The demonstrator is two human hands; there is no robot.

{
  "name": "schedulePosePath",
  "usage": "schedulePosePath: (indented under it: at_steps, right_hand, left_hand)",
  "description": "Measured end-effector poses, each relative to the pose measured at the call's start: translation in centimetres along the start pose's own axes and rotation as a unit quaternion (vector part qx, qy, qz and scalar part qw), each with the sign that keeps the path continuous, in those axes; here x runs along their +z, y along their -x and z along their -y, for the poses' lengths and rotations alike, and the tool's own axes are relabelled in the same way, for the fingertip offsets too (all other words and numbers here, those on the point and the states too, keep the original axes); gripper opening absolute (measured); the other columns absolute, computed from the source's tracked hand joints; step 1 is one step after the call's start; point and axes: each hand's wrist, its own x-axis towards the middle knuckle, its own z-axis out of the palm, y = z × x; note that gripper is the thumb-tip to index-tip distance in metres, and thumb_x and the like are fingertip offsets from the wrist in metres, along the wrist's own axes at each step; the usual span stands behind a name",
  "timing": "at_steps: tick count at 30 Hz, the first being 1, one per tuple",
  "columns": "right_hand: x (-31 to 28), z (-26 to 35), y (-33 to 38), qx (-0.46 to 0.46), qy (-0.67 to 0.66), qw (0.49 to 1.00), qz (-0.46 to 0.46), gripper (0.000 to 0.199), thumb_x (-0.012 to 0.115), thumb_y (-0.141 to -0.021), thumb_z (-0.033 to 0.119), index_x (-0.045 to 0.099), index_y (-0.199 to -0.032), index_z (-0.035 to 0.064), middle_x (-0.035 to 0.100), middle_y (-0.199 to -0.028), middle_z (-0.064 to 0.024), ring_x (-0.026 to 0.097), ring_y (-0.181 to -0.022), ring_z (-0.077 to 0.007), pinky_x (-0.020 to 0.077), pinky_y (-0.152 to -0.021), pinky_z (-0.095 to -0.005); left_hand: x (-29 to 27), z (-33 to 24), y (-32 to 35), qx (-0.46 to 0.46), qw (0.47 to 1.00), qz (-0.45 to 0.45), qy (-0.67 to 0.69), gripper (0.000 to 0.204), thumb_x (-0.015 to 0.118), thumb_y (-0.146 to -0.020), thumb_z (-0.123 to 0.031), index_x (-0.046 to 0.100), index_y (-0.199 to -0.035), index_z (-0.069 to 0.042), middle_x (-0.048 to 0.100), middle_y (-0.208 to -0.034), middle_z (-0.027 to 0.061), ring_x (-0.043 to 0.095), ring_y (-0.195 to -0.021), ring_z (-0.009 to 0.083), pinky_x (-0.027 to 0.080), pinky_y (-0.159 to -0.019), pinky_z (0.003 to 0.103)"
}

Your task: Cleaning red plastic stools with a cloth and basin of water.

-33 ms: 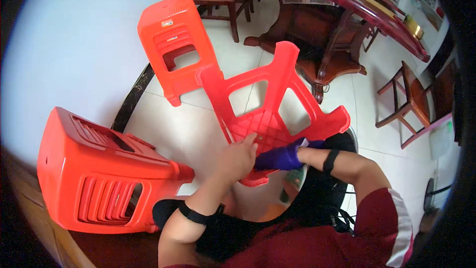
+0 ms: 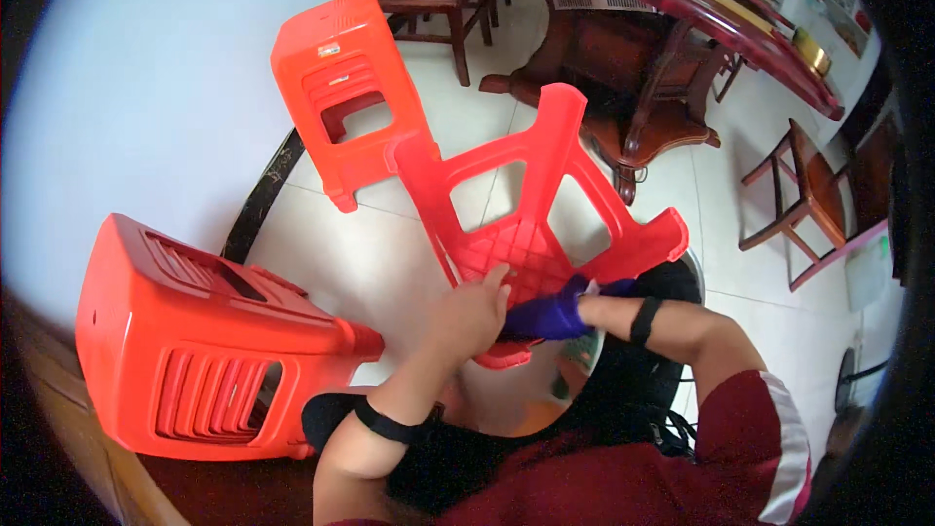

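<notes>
A red plastic stool (image 2: 516,248) is turned with its legs up and its inside facing me, tilted in front of my lap. My left hand (image 2: 472,317) grips the stool's near left edge, with the thumb side showing and the other fingers partly hidden. A purple cloth (image 2: 545,318) is bunched at my right hand (image 2: 584,310), pressed low against the stool's inside. The cloth covers most of that hand's fingers. Two more red stools are close by: one stool (image 2: 209,351) lies on its side at the left, another stool (image 2: 341,68) stands farther off.
A dark wooden table (image 2: 701,5) with a carved base (image 2: 604,78) stands at the back right. There are wooden chairs at the back (image 2: 458,0) and at the right (image 2: 808,185). A white wall (image 2: 156,88) rises on the left above pale floor tiles.
My right hand and the purple cloth have shifted slightly down along the stool's inside. My left hand and the stools stay almost in place.
</notes>
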Motion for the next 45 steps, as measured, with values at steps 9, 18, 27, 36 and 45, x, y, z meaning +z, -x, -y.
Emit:
schedulePosePath:
  at_steps: [9, 18, 27, 36, 45]
  right_hand:
    - [-3.8, 6.0, -3.0, 0.047, -0.043, 0.959, -0.276, 0.039, 0.049, -0.088, 0.016, 0.045, -0.125, 0.0032, 0.044, -0.129, -0.0153, 0.042, -0.121, -0.0265, 0.0269, -0.108, -0.0385]
    - [-17.2, 10.7, 0.2, 0.033, 0.403, 0.841, -0.36, 0.035, 0.06, -0.08, 0.025, 0.055, -0.106, 0.0031, 0.056, -0.099, -0.0165, 0.053, -0.097, -0.03, 0.0378, -0.097, -0.0432]
    - [-12.0, 7.9, -2.0, 0.042, 0.205, 0.968, -0.135, 0.033, 0.06, -0.08, 0.024, 0.055, -0.106, 0.0031, 0.055, -0.097, -0.0159, 0.053, -0.095, -0.0296, 0.0386, -0.095, -0.0431]
    - [-6.1, 6.5, -10.6, -0.083, 0.054, 0.977, -0.19, 0.032, 0.059, -0.081, 0.024, 0.055, -0.105, 0.0031, 0.055, -0.095, -0.0154, 0.053, -0.093, -0.0293, 0.0395, -0.093, -0.0431]
    - [-7.4, 0.7, -16.1, 0.041, 0.07, 0.945, -0.317, 0.031, 0.059, -0.081, 0.024, 0.055, -0.104, 0.0032, 0.055, -0.093, -0.0149, 0.053, -0.091, -0.0289, 0.0404, -0.091, -0.043]
  left_hand:
    - [3.1, 0.7, 1.2, 0.057, 0.996, -0.056, 0.037, 0.064, 0.04, -0.091, -0.047, 0.029, -0.138, -0.005, 0.041, -0.129, 0.0287, 0.041, -0.118, 0.0439, 0.034, -0.099, 0.048]
    - [-4.9, 4.9, -3.3, 0.079, 0.901, -0.414, 0.1, 0.051, 0.058, -0.087, -0.023, 0.039, -0.126, 0.005, 0.042, -0.127, 0.0231, 0.04, -0.117, 0.0381, 0.032, -0.1, 0.045]
    - [-5.6, 12.4, -8.5, -0.051, 0.859, -0.392, 0.325, 0.061, 0.039, -0.095, -0.042, 0.033, -0.134, 0.005, 0.034, -0.137, 0.0238, 0.031, -0.13, 0.0335, 0.027, -0.105, 0.037]
    - [-8.0, 11.2, -8.9, -0.206, 0.92, -0.331, 0.048, 0.048, 0.036, -0.095, -0.042, 0.053, -0.122, -0.007, 0.053, -0.111, 0.019, 0.055, -0.102, 0.0355, 0.042, -0.088, 0.042]
    - [-6.8, 10.9, -9.5, -0.178, 0.915, -0.362, 0.023, 0.046, 0.037, -0.096, -0.04, 0.062, -0.091, -0.001, 0.054, -0.093, 0.0186, 0.056, -0.085, 0.0373, 0.044, -0.076, 0.043]
